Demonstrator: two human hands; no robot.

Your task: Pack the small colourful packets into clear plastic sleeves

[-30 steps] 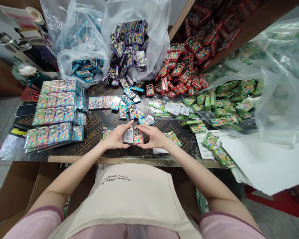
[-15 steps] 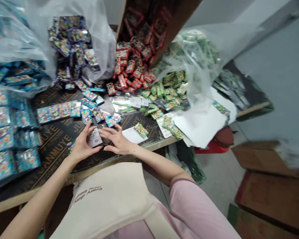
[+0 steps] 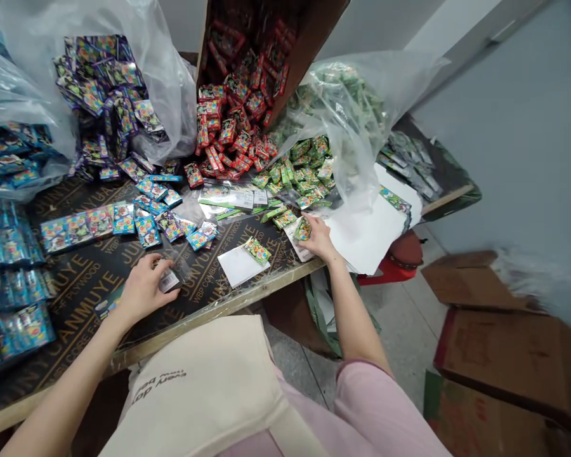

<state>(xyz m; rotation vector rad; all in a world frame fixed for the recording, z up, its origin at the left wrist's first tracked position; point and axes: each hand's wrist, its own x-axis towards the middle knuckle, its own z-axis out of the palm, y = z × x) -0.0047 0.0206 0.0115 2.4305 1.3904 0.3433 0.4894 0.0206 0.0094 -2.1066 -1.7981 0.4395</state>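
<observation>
In the head view, the pair of hands has parted. Half a second ago both were gathered around one small barcode-labelled pack [image 3: 170,280]; now the left hand [image 3: 151,285] alone stays with it, fingers and thumb curled narrowly about the pack at the near part of the black plywood bench [image 3: 80,273]. Much of the pack is hidden under the fingers, so its printed front cannot be made out.

The right hand [image 3: 318,237] has gone out to the side, well apart from the left, and its index finger and thumb now close on a green packet [image 3: 303,229] over a printed sheet [image 3: 295,244] near the bench's front edge. Whether that packet has left the sheet cannot be told.

Between the hands, a second green packet [image 3: 257,251] lies partly over a folded white paper [image 3: 235,270], as it did before. For the work in hand, I judge the change to be a split of roles: the left steadies the labelled pack while the right handles a separate item.
</observation>
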